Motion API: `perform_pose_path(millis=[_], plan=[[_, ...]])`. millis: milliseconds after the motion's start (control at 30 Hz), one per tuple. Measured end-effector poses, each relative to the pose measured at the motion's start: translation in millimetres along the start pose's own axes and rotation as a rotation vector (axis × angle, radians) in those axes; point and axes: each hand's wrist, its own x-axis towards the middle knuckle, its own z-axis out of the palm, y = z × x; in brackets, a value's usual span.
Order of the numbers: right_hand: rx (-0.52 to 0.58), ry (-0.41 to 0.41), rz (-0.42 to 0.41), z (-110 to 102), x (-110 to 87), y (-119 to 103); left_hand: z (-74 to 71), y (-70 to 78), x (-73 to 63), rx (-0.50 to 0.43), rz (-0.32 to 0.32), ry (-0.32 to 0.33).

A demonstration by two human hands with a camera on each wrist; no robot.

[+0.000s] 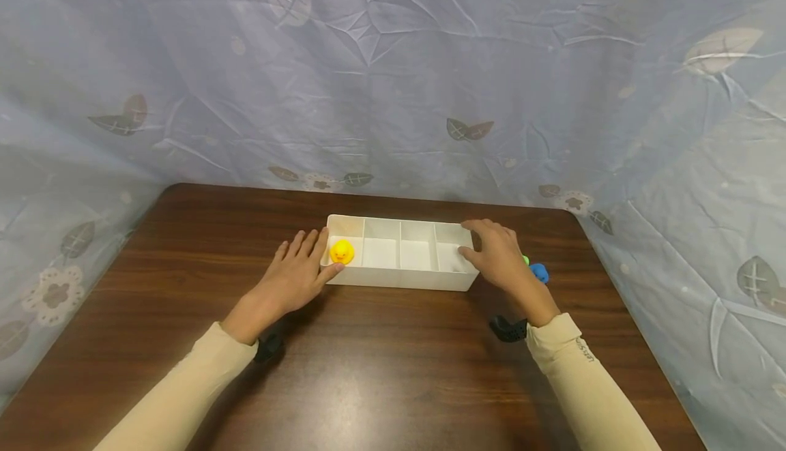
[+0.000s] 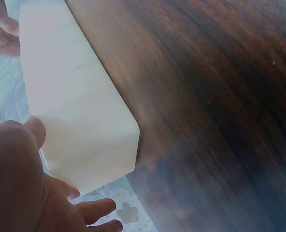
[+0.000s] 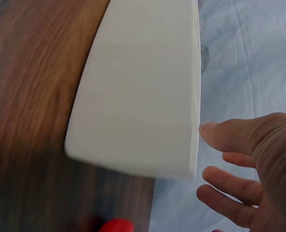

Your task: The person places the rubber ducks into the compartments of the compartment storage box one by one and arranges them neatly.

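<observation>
A long white divided box (image 1: 399, 278) stands across the middle of the table. In its leftmost compartment is a yellow rubber duck (image 1: 342, 252). My left hand (image 1: 293, 275) lies at the box's left end, fingers extended and thumb at the near rim. At the opposite end is my right hand (image 1: 499, 254), its thumb and fingers spread over the rightmost compartment. The right wrist view shows that thumb (image 3: 225, 136) at the box's rim, while the other fingers are spread apart. Neither hand shows a toy in its grasp.
Right of the box, partly behind my right hand, are a blue toy (image 1: 540, 273) and a bit of something green (image 1: 525, 260). A red object (image 3: 117, 225) shows at the right wrist view's lower edge. Patterned cloth (image 1: 393, 96) hangs around the brown table (image 1: 381, 355).
</observation>
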Motion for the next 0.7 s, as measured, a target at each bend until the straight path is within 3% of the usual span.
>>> perform_pose_path(millis=[700], plan=[[-0.012,0.036,0.092,-19.7,-36.4,50.9,-1.5,1.3,-1.8,0.005,-0.003,-0.009]])
